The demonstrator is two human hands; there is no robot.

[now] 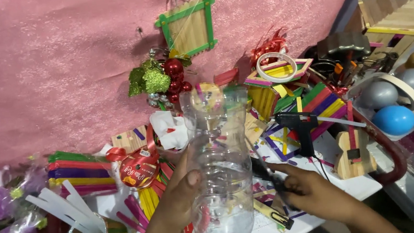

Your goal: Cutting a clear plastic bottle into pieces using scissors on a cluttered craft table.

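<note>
Head view looks down on a crowded craft table (353,190). At centre the left hand (177,199) grips a clear plastic bottle (219,167), its blue-capped end toward six o'clock. Just beside it at three o'clock, the right hand (313,190) is closed around a dark tool (272,177) whose kind I cannot tell.

At one o'clock from the bottle stands a black glue gun (299,129), touching a heap of coloured craft sticks (315,100); a small wooden guitar (352,152) stands beyond it. A red round ornament (139,170) lies at nine o'clock, white paper strips (66,213) at eight, a red berry decoration (173,78) at twelve. Blue and silver balls (392,104) sit at three o'clock near a wooden stick house (403,2).

Little bare tabletop shows; its front edge runs close under the right hand. A pink fabric backdrop (53,61) fills the upper left.
</note>
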